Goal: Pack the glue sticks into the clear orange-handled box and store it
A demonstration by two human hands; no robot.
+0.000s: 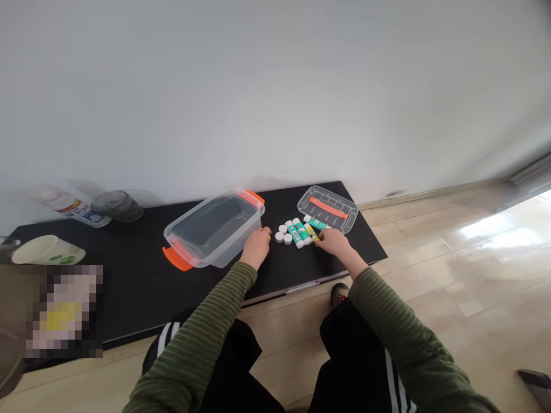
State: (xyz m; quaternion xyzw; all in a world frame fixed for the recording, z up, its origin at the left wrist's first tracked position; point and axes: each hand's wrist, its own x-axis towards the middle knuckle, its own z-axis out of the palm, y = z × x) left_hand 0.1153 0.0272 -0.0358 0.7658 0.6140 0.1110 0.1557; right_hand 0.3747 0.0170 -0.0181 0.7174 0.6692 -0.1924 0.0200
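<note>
Beside the near right wall of a clear plastic box point(235, 250) with orange handles, my left hand point(257, 248) is closed. A speck of yellow shows at its fingertips, but most of what it holds is hidden. My right hand point(336, 244) has its fingers closed at the end of a yellow-labelled glue stick point(310, 232) in a small group. Green-and-white glue sticks point(296, 234) lie side by side there, and another green glue stick point(316, 222) lies just behind. Several white round caps point(279, 237) face me at the left of the group.
The box's clear lid point(328, 207) with an orange handle lies at the back right of the black table point(142, 287). At the left stand a grey glass point(117, 206), a white spray-type bottle point(71, 203) and a paper cup point(49, 250). A wall runs behind.
</note>
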